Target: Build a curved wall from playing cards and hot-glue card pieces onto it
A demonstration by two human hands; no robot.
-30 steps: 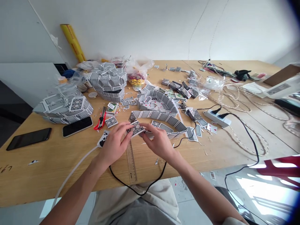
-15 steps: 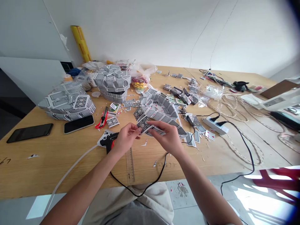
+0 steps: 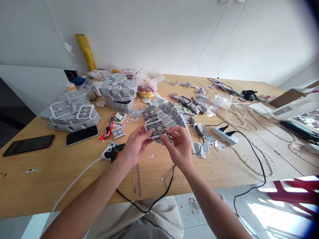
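Note:
Between my two hands is a structure of joined playing cards [image 3: 156, 128], its patterned backs facing up. My left hand [image 3: 137, 142] pinches its left side, thumb on top of the front card. At its right lower edge, my right hand [image 3: 178, 144] grips with thumb and fingers. A curved wall of grey card strips [image 3: 171, 116] reaches back from the held cards; the hands partly hide how they join. Just left of my left hand, a black glue gun [image 3: 114, 151] lies on a playing card. A clear ruler [image 3: 136, 181] rests below the hands.
Two card-built boxes [image 3: 118, 91] stand at the back left. Near them are a red utility knife [image 3: 107, 128] and two phones [image 3: 82, 135]. Card packs [image 3: 189, 103], a white power strip [image 3: 225, 135] and coiled rope [image 3: 249, 152] lie to the right. A black cable [image 3: 159, 201] loops over the front edge.
The held cards have turned so that the front card lies flatter and faces me more squarely. My right hand has curled in lower at its edge. The view has shifted slightly.

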